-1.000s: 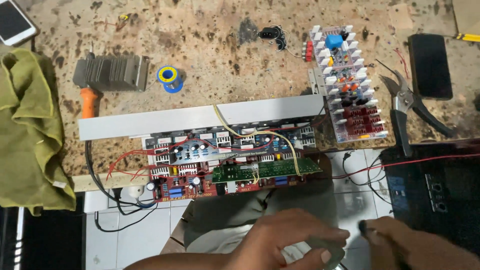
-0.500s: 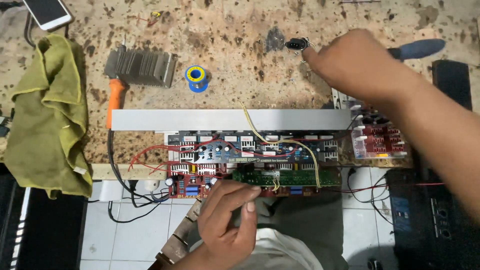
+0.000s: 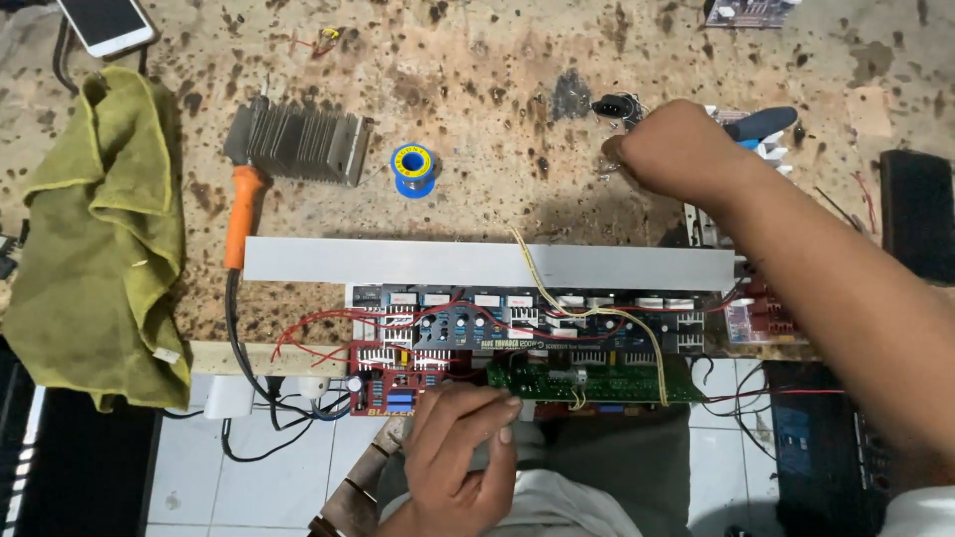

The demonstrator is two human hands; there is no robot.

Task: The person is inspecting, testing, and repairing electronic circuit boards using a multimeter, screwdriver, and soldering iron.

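Fingers of left hand [image 3: 460,438] touch green circuit board [image 3: 597,381] edge.

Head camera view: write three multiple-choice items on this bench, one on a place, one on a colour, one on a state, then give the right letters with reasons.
1. Where does the solder spool lie?
A. just right of the finned heat sink
B. on the green cloth
C. on the phone

2. What colour is the soldering iron's handle?
A. blue
B. orange
C. white

3. What is the left hand doing?
A. lifting the cloth
B. holding the phone
C. resting its fingers at the near edge of the green circuit board

Answers: 1 A, the blue and yellow spool sits on the speckled bench beside the heat sink. 2 B, the handle left of the long grey bar is orange. 3 C, the fingertips meet the board's near edge, while the right hand is far across the bench.
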